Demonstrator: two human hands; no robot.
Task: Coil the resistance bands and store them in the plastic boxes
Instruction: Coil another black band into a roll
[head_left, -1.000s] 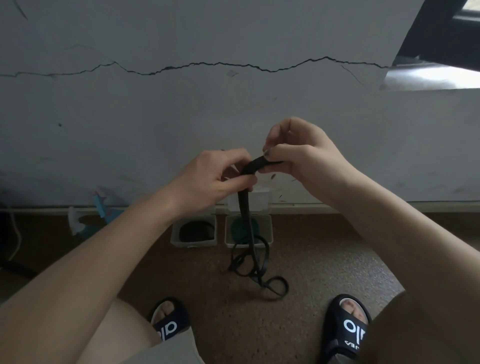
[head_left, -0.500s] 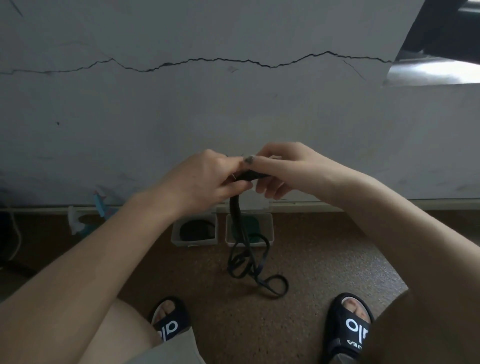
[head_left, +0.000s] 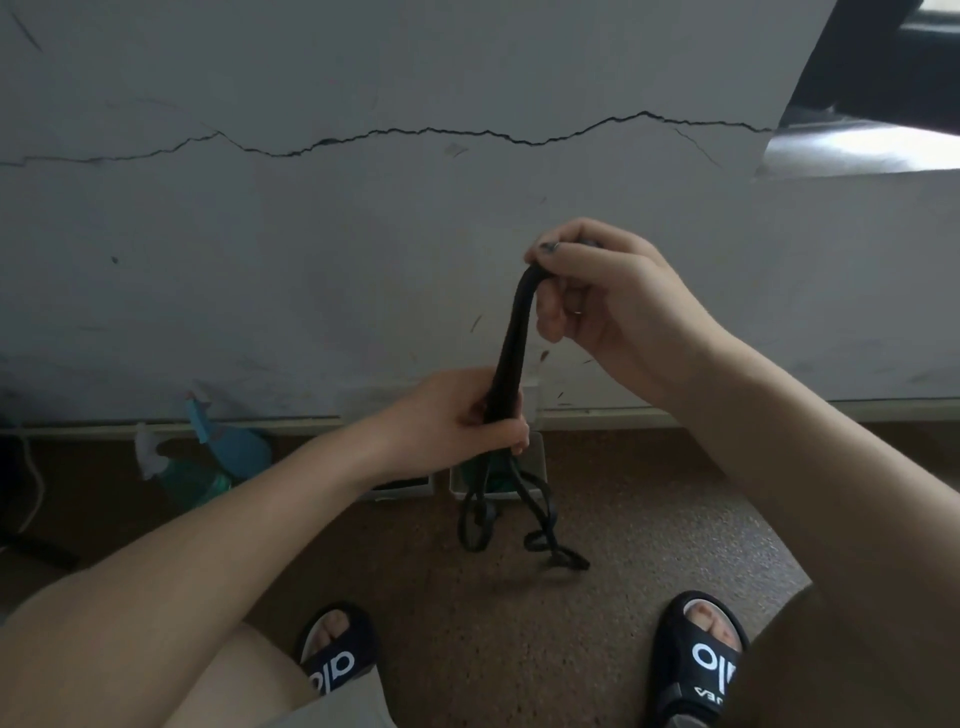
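The black resistance band (head_left: 511, 345) runs almost straight up and down between the two hands. The right hand (head_left: 597, 296) pinches its top end up high, and the left hand (head_left: 462, 421) is curled around it lower down. The rest hangs below the left hand in loose loops that reach the floor, just in front of the plastic boxes (head_left: 535, 467) by the wall. I think the loose part must come up to be coiled.

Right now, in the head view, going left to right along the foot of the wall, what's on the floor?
White cable → blue spray bottle → left plastic box, mostly hidden behind the left hand → right plastic box, with the black resistance band hanging before it.
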